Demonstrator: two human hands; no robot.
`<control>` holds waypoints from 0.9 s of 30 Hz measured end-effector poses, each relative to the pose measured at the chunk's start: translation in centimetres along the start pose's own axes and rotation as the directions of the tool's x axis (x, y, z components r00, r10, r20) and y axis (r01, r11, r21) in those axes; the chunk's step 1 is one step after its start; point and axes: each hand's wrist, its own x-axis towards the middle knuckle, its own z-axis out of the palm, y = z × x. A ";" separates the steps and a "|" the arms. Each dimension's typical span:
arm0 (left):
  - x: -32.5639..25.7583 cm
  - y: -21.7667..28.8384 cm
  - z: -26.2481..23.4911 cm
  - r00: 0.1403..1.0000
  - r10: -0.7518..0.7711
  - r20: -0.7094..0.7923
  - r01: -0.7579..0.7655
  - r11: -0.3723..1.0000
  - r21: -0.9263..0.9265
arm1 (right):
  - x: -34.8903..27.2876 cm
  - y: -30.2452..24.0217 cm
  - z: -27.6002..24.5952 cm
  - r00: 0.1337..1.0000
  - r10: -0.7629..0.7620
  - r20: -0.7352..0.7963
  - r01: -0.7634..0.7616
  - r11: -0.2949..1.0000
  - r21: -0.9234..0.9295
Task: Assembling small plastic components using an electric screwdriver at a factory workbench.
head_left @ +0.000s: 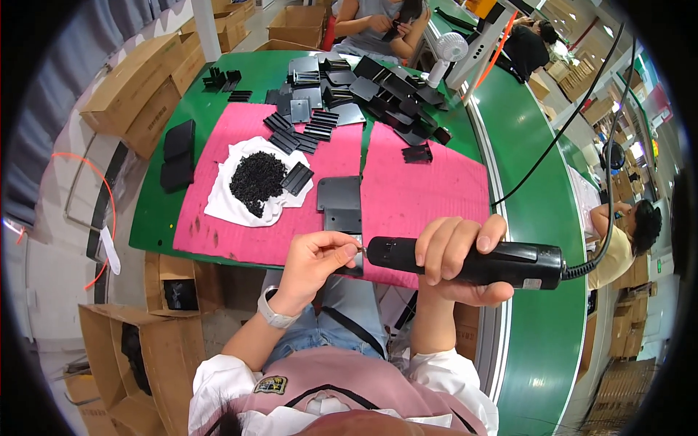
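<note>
A black corded electric screwdriver (527,264) lies sideways in my right hand (458,254), its tip pointing left. My left hand (316,265) pinches at that tip with thumb and forefinger; whatever sits between them is too small to make out. Just beyond the hands, a black plate-like part (340,196) lies over the seam between two pink mats (422,196). Left of it, a heap of small black screws (256,178) rests on a white cloth (222,196). One ribbed black piece (297,178) leans at the heap's right edge.
Several ribbed black pieces (320,125) and a pile of black housings (396,94) cover the far side of the green table (156,218). A small white fan (451,47) stands at the back right. Cardboard boxes (174,349) crowd the left. Other people sit around the table.
</note>
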 end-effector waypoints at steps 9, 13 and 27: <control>-0.9 3.7 -1.6 0.991 -0.135 0.015 0.126 0.956 0.263 | 1.3 0.8 -1.0 0.979 0.172 -0.109 -0.156 0.978 0.138; 1.0 1.4 -4.1 0.951 0.232 -0.206 -0.121 0.888 0.443 | 1.4 1.8 -2.6 0.959 0.254 -0.124 -0.267 0.959 -0.100; 4.7 1.4 -4.2 0.989 -0.100 -0.111 0.139 0.889 0.436 | 1.9 4.1 -3.2 0.922 0.357 -0.149 -0.381 0.905 -0.192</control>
